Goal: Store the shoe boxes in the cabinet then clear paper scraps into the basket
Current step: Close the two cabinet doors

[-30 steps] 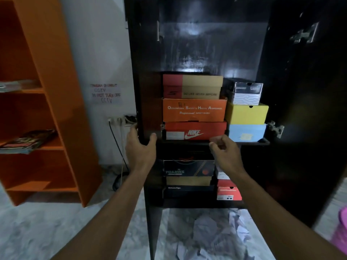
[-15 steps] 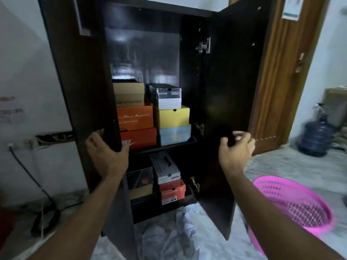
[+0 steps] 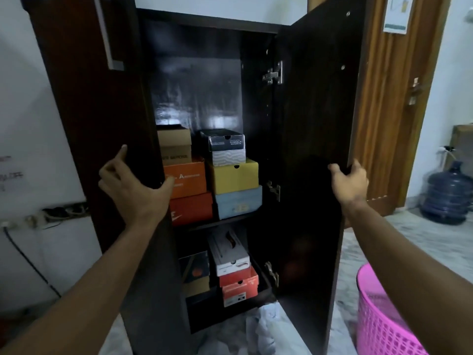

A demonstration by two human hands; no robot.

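Head view: marble floor (image 3: 414, 242), pink basket (image 3: 384, 326).

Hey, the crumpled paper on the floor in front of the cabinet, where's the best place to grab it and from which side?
Take the crumpled paper by its raised, bunched folds, coming from above and from the front. It lies low on the floor between the two open doors, so the sides are blocked; the right door stands close beside it. The pink basket sits just to the right.
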